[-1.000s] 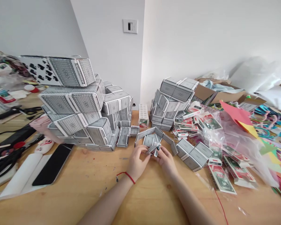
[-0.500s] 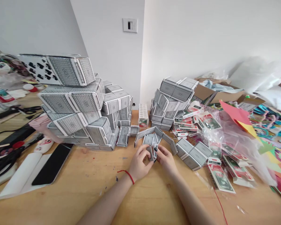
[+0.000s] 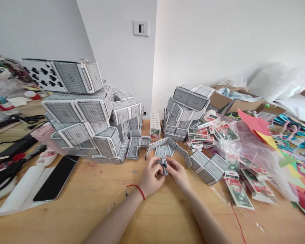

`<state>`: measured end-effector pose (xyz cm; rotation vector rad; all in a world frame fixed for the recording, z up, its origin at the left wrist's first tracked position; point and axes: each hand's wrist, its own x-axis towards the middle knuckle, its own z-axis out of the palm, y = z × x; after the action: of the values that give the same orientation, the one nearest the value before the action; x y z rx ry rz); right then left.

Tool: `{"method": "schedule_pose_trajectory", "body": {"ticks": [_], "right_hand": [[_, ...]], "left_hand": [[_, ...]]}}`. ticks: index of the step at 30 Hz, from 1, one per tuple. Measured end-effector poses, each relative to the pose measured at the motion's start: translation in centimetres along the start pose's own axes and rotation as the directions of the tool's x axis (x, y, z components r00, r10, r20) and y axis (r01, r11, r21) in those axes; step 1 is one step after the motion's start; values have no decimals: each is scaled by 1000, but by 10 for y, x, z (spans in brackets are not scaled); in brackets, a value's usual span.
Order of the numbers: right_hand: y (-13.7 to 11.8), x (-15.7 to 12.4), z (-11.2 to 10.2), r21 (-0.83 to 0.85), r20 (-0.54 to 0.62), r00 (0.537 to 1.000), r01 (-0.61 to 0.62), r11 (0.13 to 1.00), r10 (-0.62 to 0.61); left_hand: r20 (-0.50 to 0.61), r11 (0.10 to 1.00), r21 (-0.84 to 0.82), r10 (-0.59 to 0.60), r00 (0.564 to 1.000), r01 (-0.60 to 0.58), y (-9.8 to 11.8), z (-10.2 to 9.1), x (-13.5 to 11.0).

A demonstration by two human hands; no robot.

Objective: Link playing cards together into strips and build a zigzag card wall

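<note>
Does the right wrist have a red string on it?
No, the red string is around the left wrist, and the right wrist is bare.

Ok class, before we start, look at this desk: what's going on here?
A person's left hand and right hand are pinching a small folded piece of grey-patterned white playing card above a light wooden table. Just behind the hands stands a low zigzag of joined grey-patterned cards, with large stacked blocks of folded cards to its left.
</note>
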<state>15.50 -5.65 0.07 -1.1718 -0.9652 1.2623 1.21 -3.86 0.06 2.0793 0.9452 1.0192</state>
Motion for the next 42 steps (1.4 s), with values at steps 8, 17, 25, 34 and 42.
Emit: {"method": "schedule_pose_trajectory", "body": {"ticks": [8,17,25,34,42], "right_hand": [[-4,-1,3,73,50,996,-74,995,70],[0,-2,1,149,120,985,-142,979,124],[-4,-7,11,331,187,969,-217,918,162],[-10,-10,14,374,223,961,-241,896,166],[-2,-4,8,288,1,998,-65,956,67]], "left_hand": [[-19,998,54,33,999,-32,-3,1,0],[-5,996,57,63,998,-63,-1,-1,0],[-5,999,18,32,999,-32,-1,0,0],[36,999,2,52,998,-52,1,-1,0],[58,991,-97,97,994,-91,13,-10,1]]}}
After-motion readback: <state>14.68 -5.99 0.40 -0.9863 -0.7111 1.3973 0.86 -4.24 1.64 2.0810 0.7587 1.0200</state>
